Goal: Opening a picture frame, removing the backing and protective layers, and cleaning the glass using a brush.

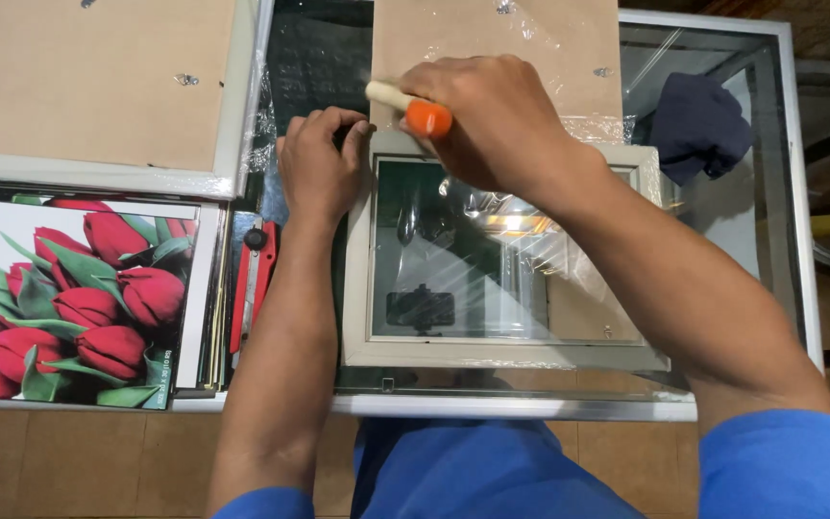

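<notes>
Both hands work the upper-left corner of the pale grey-green rectangular picture frame (506, 354). Right hand (492, 120) grips an orange-tipped wooden-handled tool (410, 108); left hand (319, 163) is clenched at the corner, probably pinning it. Next: steady, careful pressure there.

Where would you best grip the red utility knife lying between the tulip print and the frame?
Probably by the middle of the red utility knife body, coming from above with fingers on its long sides. It lies flat and lengthwise in a narrow gap between the tulip print and the left hand forearm, so a side approach looks blocked.
</notes>
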